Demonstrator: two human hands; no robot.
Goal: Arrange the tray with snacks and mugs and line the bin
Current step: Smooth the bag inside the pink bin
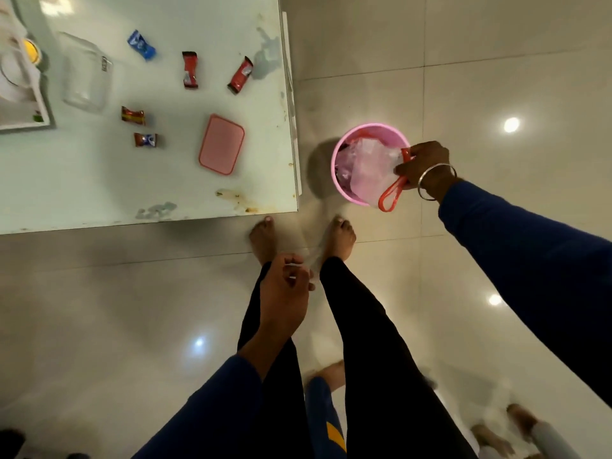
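A pink bin [344, 190] stands on the tiled floor just right of the white table [165, 180]. A translucent pink liner bag [367, 167] with red handles lies bunched inside it. My right hand [425, 165] grips the bag at the bin's right rim, one red handle hanging over the edge. My left hand [284, 286] hovers low above my legs, fingers loosely curled, holding nothing I can see. On the table lie several wrapped snacks: a blue one [141, 44], two red ones [189, 69] [240, 75] and two smaller ones [133, 115] [145, 139]. The tray [33, 111] is at the far left edge.
A pink lid [221, 144] and a clear plastic container [86, 74] lie on the table. A cup with yellow contents [31, 51] sits by the tray. My bare feet [265, 236] stand at the table corner. Another person's feet [490, 438] show at bottom right.
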